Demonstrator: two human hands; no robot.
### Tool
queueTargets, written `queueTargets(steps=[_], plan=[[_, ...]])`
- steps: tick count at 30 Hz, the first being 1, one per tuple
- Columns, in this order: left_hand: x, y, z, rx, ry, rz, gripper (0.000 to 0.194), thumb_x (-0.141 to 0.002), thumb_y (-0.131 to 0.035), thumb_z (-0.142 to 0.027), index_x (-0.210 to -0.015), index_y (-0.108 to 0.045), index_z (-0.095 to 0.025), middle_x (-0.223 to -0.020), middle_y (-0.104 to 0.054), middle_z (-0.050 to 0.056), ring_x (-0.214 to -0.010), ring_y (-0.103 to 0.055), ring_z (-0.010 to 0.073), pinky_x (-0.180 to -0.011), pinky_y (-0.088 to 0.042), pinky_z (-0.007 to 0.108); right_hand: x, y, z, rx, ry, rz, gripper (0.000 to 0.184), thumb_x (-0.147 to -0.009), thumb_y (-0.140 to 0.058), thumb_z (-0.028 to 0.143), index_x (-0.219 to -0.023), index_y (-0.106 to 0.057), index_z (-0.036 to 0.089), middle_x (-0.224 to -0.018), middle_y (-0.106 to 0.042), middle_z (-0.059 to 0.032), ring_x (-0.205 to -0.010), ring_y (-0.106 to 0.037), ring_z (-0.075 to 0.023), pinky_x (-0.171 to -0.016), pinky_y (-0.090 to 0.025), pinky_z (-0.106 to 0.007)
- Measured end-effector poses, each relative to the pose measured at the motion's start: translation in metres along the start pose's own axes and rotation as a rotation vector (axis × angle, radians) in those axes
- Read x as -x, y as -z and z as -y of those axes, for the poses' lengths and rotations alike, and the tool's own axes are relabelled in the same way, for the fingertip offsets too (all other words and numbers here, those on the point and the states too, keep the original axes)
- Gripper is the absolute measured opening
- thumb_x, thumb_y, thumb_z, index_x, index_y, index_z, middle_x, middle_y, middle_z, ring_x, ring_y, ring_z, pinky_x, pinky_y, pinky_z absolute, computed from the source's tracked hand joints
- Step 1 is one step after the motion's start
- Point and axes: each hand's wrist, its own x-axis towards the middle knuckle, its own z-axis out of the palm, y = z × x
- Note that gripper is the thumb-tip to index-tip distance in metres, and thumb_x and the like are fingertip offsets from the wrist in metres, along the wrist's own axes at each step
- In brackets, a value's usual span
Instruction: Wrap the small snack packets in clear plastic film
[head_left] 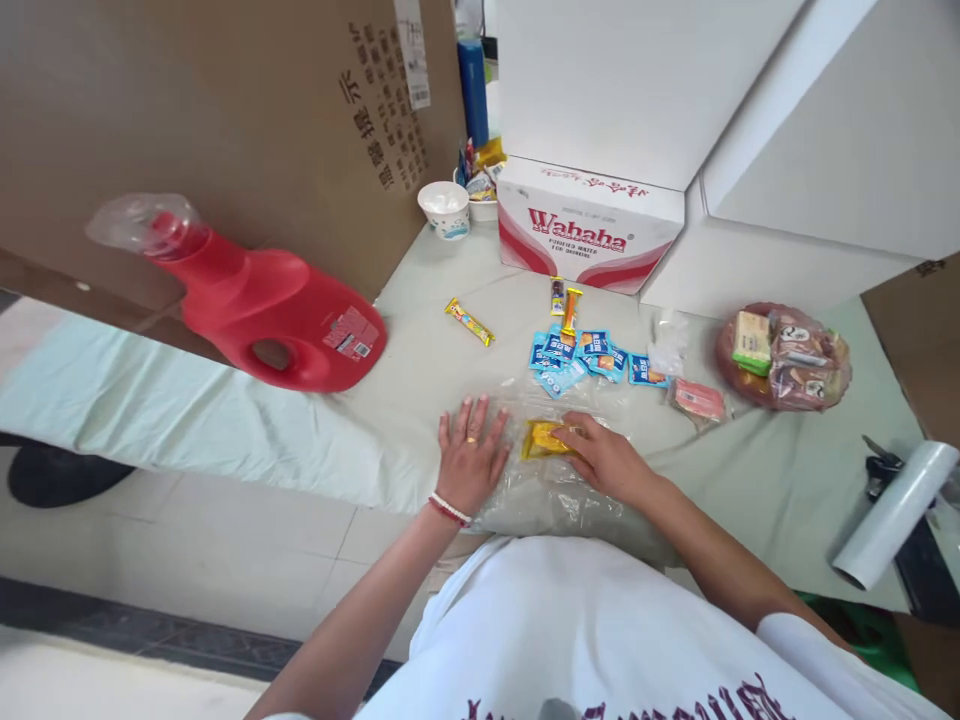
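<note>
My left hand [471, 455] lies flat with fingers spread on the edge of a clear plastic bag [555, 495] near the table's front edge. My right hand [604, 455] is inside or over the bag, its fingers pinched on a yellow snack packet [541, 439]. Beyond the hands lie several small blue packets [574, 357], a yellow-wrapped bar [469, 321], an orange stick [571, 309] and a pink packet [698, 399].
A red detergent jug [277, 315] lies on its side at left. A Wahaha box [589, 225] and a paper cup [445, 208] stand at the back. A wrapped plate of snacks [784, 358] sits at right, with a film roll [896, 512] near the right edge.
</note>
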Motion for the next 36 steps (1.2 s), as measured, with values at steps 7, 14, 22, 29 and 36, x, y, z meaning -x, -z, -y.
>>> queueTargets(steps=[7, 14, 22, 29, 36], plan=[[0.022, 0.019, 0.036, 0.356, -0.414, 0.308, 0.077, -0.076, -0.048, -0.007, -0.152, -0.042, -0.021, -0.153, -0.055, 0.012, -0.148, -0.044, 0.0228, -0.128, -0.026, 0.050, 0.073, 0.014, -0.011, -0.261, 0.231, 0.146, 0.042, -0.092, -0.071, 0.033, -0.132, -0.063, 0.024, -0.138, -0.060, -0.0128, -0.125, -0.055, -0.0276, -0.106, -0.049, -0.045], [0.010, 0.033, 0.045, 0.457, -0.330, 0.533, 0.026, -0.089, -0.061, -0.031, -0.113, -0.066, -0.023, -0.154, -0.053, 0.013, -0.148, -0.044, 0.0301, -0.125, -0.027, 0.055, 0.081, -0.016, -0.023, -0.555, 0.129, -0.052, 0.018, -0.103, -0.051, 0.025, -0.101, -0.069, 0.021, -0.111, -0.071, -0.0095, -0.105, -0.062, -0.0201, -0.094, -0.050, -0.038], [-0.042, 0.031, 0.041, 0.511, 0.135, 0.412, 0.041, -0.100, -0.039, -0.048, -0.077, -0.059, -0.021, -0.073, -0.065, 0.001, -0.072, -0.061, 0.0167, -0.070, -0.048, 0.027, 0.021, 0.020, -0.050, -0.720, -0.330, -0.086, 0.033, -0.102, -0.047, 0.048, -0.092, -0.061, 0.020, -0.072, -0.061, 0.0008, -0.062, -0.056, -0.0146, -0.060, -0.043, -0.026], [-0.075, 0.009, 0.014, 0.180, 0.426, 0.311, 0.026, -0.096, -0.050, -0.044, -0.094, -0.063, -0.022, -0.083, -0.065, 0.005, -0.078, -0.063, 0.0216, -0.063, -0.039, 0.029, -0.035, 0.048, -0.048, 0.095, -0.370, -0.087, 0.027, -0.101, -0.046, 0.027, -0.107, -0.071, 0.018, -0.109, -0.069, -0.0127, -0.104, -0.060, -0.0272, -0.080, -0.044, -0.033], [-0.079, 0.004, 0.002, 0.039, 0.547, 0.229, 0.051, -0.095, -0.056, -0.044, -0.139, -0.050, -0.020, -0.134, -0.055, 0.014, -0.107, -0.067, 0.0282, -0.076, -0.052, 0.036, -0.124, 0.036, -0.021, 0.106, -0.153, 0.013, 0.073, -0.093, -0.069, 0.037, -0.155, -0.043, 0.009, -0.140, -0.061, -0.0189, -0.138, -0.041, -0.0337, -0.110, -0.036, -0.042]])
